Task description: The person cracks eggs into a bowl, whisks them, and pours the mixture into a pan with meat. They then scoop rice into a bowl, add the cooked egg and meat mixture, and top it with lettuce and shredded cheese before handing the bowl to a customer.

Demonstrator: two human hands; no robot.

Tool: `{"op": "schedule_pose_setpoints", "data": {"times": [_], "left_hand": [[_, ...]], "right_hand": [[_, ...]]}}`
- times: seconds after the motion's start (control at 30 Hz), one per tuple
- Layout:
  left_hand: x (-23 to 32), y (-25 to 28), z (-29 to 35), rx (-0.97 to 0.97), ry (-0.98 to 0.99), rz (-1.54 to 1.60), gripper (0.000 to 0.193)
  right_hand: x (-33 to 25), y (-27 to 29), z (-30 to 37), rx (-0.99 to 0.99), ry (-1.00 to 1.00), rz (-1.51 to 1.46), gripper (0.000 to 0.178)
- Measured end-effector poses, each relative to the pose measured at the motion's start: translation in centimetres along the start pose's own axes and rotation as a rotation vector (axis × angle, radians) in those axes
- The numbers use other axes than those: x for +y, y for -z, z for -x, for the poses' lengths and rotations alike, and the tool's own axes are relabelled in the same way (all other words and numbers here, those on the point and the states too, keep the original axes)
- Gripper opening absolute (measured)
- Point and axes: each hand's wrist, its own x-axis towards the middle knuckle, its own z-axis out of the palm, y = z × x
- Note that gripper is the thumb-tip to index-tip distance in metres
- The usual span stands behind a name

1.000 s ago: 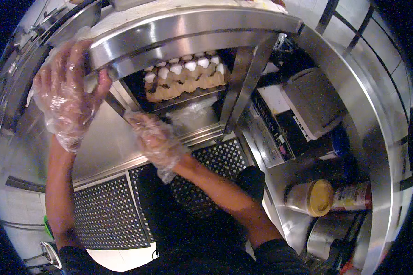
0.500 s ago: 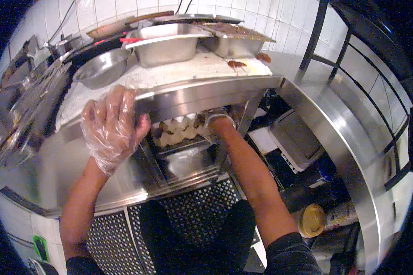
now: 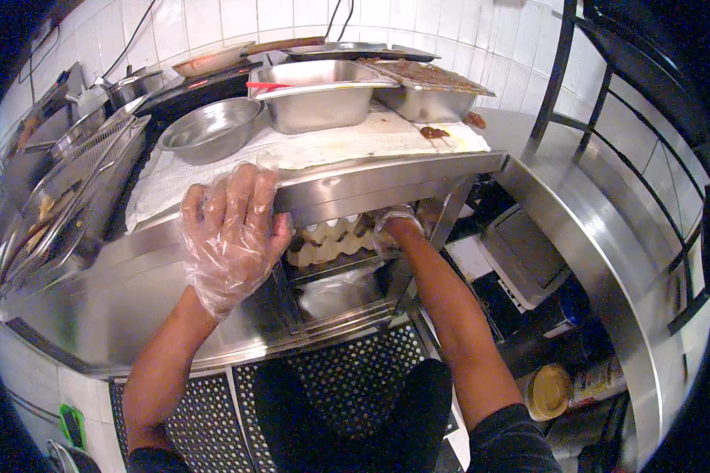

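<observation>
My left hand (image 3: pixel 230 240), in a clear plastic glove, rests on the front edge of the steel counter (image 3: pixel 371 186). Its fingers are slightly bent and apart, and the thumb points out to the right. Below that edge is an opening with stacked cardboard egg trays (image 3: pixel 331 247) in it. White, egg-like shapes show at the back of the upper tray. My right hand (image 3: pixel 398 224), gloved too, reaches into the opening at the right end of the trays. Its fingers are hidden inside, so what it holds cannot be seen.
On the counter's white cloth (image 3: pixel 347 142) stand a steel bowl (image 3: pixel 211 132), a deep steel pan (image 3: pixel 323 102) and another pan with brown food (image 3: pixel 430 91). Frying baskets (image 3: pixel 75 197) lie at the left. A grey-lidded container (image 3: pixel 525 256) sits under the right-hand counter.
The whole view has shifted, so the scene sits slightly further right and lower. My left hand stays on the counter edge and my right hand stays in the opening by the egg trays.
</observation>
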Motion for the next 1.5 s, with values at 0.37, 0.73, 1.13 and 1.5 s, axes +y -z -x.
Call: {"op": "schedule_pose_setpoints", "data": {"times": [0.37, 0.73, 1.13, 1.5], "left_hand": [[7.9, -3.3, 11.4, -0.080, 0.646, 0.428, 0.035], [9.7, -4.9, 17.8, -0.706, 0.737, 0.444, 0.041], [18.2, -12.0, 11.4, -1.077, -0.375, 0.128, 0.032], [21.2, -9.8, 4.8, -0.886, -1.116, -0.308, 0.024]], "right_hand": [[-10.1, 2.6, 17.6, 0.269, 0.096, -0.286, 0.031], [-13.1, 18.7, 45.0, -0.368, -0.544, -1.603, 0.034], [-3.5, 35.6, 53.0, -0.531, -0.911, -1.375, 0.039], [2.6, 41.5, 46.3, -0.546, -1.004, -1.248, 0.032]]}}
